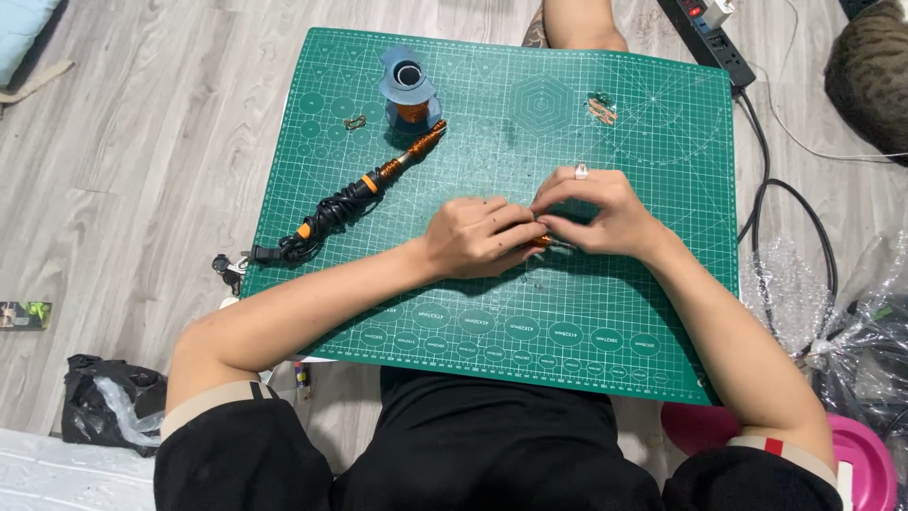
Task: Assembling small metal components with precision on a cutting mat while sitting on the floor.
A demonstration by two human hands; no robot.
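Fingers of the left hand and right hand are pinching together on a small orange piece between them, over the green mat. Beyond the left hand, a soldering iron and wire spool are lying.

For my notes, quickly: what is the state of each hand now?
Left hand: closed, pinching a small orange piece.
Right hand: closed on the same piece from the other side.

Both hands meet at the middle of the green cutting mat: left hand and ringed right hand pinch a small orange-tipped piece. Soldering iron and blue wire spool lie toward the mat's far left corner.
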